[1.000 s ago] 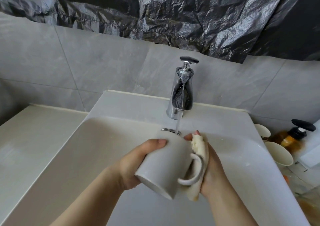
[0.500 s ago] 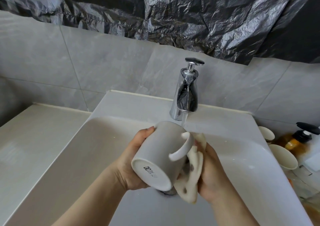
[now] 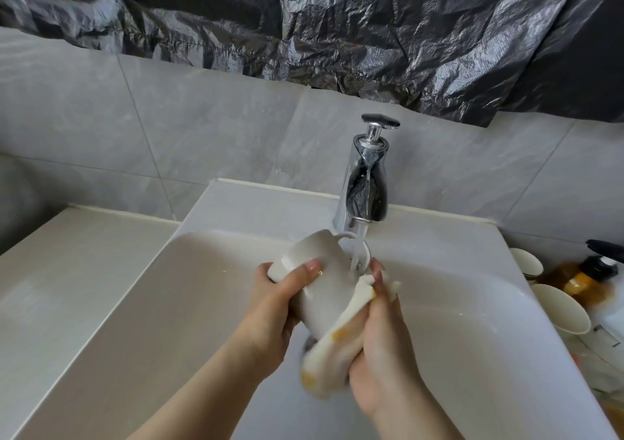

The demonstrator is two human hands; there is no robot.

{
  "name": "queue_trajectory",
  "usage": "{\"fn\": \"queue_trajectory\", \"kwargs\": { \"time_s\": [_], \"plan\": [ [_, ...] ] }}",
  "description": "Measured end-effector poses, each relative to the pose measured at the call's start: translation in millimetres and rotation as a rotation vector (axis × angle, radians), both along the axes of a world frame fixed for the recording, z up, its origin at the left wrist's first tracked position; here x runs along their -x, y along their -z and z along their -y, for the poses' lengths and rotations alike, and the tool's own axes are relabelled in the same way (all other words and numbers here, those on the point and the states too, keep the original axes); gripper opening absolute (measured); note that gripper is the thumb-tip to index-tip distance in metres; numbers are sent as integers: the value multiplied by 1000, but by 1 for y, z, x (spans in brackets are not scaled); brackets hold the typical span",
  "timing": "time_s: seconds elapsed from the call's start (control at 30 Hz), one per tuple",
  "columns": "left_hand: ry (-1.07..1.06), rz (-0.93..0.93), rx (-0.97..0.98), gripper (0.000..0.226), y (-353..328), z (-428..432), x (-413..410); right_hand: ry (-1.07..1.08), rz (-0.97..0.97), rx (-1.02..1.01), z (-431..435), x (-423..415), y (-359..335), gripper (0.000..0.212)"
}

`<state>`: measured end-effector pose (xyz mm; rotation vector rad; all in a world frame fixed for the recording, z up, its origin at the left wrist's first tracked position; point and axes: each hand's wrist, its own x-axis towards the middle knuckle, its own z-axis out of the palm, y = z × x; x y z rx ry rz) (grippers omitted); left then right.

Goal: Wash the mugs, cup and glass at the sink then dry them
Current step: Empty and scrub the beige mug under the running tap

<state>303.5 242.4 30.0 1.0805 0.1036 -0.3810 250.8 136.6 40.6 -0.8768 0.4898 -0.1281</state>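
Currently mid-wash, one mug [image 3: 317, 291] in hand. It's held over the sink [image 3: 169, 304], just below the tap [image 3: 366, 183], with the running water landing on the handle side. Long axis is steeply tilted: one end is up and away near the spout, the other is down toward the basin and hidden by the cloth [image 3: 334, 348]. Can't tell which end is the mouth. The handle points up toward the tap.

Left hand [image 3: 270, 311] comes in from the left, fingers [image 3: 309, 269] curled round the upper body. That hand carries the mug. Right hand [image 3: 381, 348] sits on the opposite side, fingers closed on the wet cloth and pressing it against the mug's lower right wall. So the mug lies directly left of the right fingers, touching through the cloth.

My read: next is a wipe along the axis or a turn of the mug by the left hand. The right hand is the nearer one to the handle. Wet glaze means slip risk, so the left grip matters.

Two more cups [image 3: 564, 308] wait right of the sink, beside an amber pump bottle [image 3: 584, 277]. Pale table [image 3: 67, 270] to the left, grey tiles and black plastic sheet [image 3: 337, 17] behind. Drying not started, by the look of it.
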Motion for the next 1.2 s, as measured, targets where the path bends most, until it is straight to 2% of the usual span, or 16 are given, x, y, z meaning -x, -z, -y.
{"fn": "queue_trajectory", "kwargs": {
  "time_s": [0.1, 0.23, 0.33, 0.4, 0.5, 0.6, 0.67, 0.73, 0.77, 0.8, 0.9, 0.93, 1.03, 1.1, 1.2],
  "plan": [
    [95, 95, -110, 81, -7, 0, 2, -4, -37, -14, 12, -5, 2, 50],
    [251, 174, -299, 77, -19, -13, -1, -79, -61, 30, 30, -4, -2, 26],
    [456, 120, -358, 88, -23, -27, -7, -209, -81, 117, 36, -2, -6, 27],
    [551, 98, -366, 84, -25, -30, -5, -225, -90, 246, 33, -1, -1, 26],
    [487, 37, -340, 77, -23, -25, -2, -100, -114, 431, 19, -2, 1, 22],
    [443, 41, -321, 77, -24, -16, 2, 134, -181, 375, 20, -7, 4, 22],
    [464, 51, -299, 74, -25, -13, 6, 160, -287, 263, 21, -8, 3, 28],
    [496, 56, -262, 68, -26, -13, 8, 138, -274, 42, 24, -8, -1, 44],
    [506, 66, -248, 67, -26, -12, 9, 178, -243, -16, 25, -8, 0, 44],
    [507, 74, -245, 67, -25, -11, 9, 245, -203, 15, 26, -7, 2, 38],
    [433, 37, -230, 66, -21, -4, 13, 465, -139, 349, 26, -7, 1, 23],
    [400, 11, -222, 65, -20, -1, 14, 443, -129, 373, 26, -6, -1, 19],
    [289, -46, -200, 54, -20, 1, 12, 157, 21, 249, 23, -2, -11, 4],
    [257, -53, -197, 46, -22, -3, 9, 25, 117, 294, 19, 2, -13, 21],
    [335, -37, -223, 45, -26, -13, 5, -15, 158, 293, 14, 5, -14, 38]
  ]
}}
